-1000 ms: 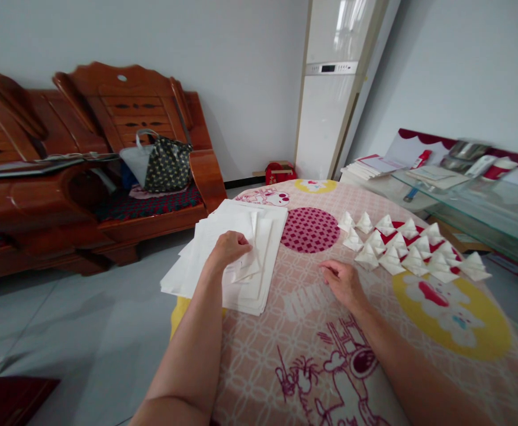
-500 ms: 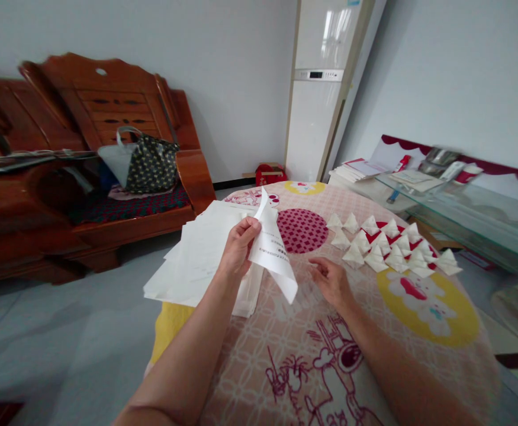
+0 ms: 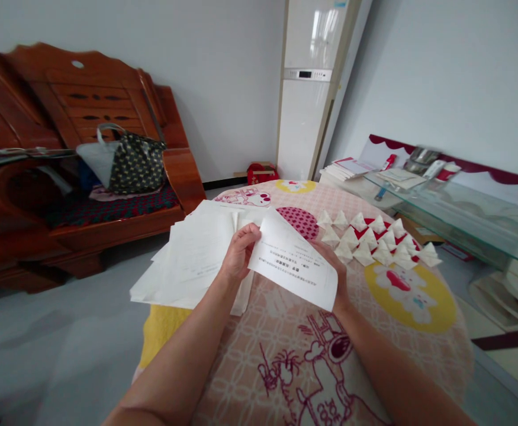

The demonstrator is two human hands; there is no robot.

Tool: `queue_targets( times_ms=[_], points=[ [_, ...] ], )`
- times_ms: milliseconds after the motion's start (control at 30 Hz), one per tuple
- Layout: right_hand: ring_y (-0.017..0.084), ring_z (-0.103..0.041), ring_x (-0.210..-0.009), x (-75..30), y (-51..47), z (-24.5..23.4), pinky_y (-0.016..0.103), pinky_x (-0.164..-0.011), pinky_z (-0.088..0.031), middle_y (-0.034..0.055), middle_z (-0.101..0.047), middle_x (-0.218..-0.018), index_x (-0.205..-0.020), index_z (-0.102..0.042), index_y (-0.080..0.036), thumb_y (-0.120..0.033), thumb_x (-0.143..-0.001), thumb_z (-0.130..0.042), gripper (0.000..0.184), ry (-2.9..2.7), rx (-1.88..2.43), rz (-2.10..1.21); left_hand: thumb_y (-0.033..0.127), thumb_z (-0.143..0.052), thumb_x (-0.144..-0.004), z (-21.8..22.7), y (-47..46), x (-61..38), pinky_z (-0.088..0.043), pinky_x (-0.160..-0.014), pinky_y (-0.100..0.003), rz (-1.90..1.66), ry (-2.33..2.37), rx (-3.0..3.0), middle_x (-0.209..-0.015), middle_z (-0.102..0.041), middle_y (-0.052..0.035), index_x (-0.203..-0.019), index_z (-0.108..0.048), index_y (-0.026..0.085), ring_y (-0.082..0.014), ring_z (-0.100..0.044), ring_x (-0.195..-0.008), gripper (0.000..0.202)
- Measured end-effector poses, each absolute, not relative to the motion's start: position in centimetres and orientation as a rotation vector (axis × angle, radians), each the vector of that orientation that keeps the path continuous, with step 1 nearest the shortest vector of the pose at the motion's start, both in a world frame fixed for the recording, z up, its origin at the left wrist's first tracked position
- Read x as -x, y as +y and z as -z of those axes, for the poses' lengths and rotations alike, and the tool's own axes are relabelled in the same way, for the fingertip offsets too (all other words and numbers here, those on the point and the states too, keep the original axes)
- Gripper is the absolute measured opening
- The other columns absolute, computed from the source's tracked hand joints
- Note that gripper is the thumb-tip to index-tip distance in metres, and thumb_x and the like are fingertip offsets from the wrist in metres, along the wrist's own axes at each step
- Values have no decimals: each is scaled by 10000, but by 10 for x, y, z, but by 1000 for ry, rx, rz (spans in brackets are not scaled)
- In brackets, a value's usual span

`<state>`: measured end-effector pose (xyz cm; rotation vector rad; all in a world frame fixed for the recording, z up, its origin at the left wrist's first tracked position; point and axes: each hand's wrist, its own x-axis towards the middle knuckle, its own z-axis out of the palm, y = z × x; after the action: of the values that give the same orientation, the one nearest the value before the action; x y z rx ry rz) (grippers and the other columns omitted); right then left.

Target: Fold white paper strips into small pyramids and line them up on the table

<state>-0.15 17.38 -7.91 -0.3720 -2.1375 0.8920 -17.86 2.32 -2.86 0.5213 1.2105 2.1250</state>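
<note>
A round table (image 3: 285,331) with a patterned cloth lies beneath both hands. A stack of paper (image 3: 192,254) sits under and left of the left fingers. A printed sheet (image 3: 292,263) is raised between the hands. The left hand (image 3: 238,254) curls, thumb and fingers pinching its left edge. The right hand (image 3: 337,273) touches its right edge from behind, and whether those fingers grip cannot be told. Folded paper triangles (image 3: 374,239) lie just beyond the right fingers.
</note>
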Motion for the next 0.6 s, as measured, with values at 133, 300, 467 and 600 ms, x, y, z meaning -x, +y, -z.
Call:
queue_targets(
  times_ms=[133,300,467,600],
  points=[
    [282,-675,-1193,-3,177,74,483,-1075,-512,111,-716,-1294,-1184,-766,-227,-302,-883,-650,332,-1926,296,-989,338,-721,-636,26,21,182,-314,-473,-226,-2132,1217,-590,-572,-466,53,-673,-468,199,-85,-407,-482,291],
    [272,-727,-1082,-8,179,59,441,-1001,-563,94,-782,-1140,-1098,-809,-227,-300,-870,-648,289,-1874,351,-1024,415,-810,-676,24,18,183,-360,-489,-214,-2152,1199,-665,-608,-539,42,-712,-546,180,-80,-460,-496,356],
    [261,-754,-1009,-13,182,43,412,-932,-600,78,-793,-1102,-1070,-820,-232,-267,-839,-679,273,-1869,336,-1004,441,-861,-713,32,20,191,-502,-636,-223,-2195,1235,-895,-1058,-730,-40,-1187,-641,237,-135,-668,-763,560],
    [247,-762,-980,-13,186,43,387,-891,-612,65,-800,-1071,-1047,-827,-248,-240,-834,-683,257,-1850,288,-1069,436,-887,-700,42,26,197,-568,-735,-269,-2167,1331,-1137,-1419,-608,-112,-1368,-584,282,-193,-698,-963,749]
  ],
)
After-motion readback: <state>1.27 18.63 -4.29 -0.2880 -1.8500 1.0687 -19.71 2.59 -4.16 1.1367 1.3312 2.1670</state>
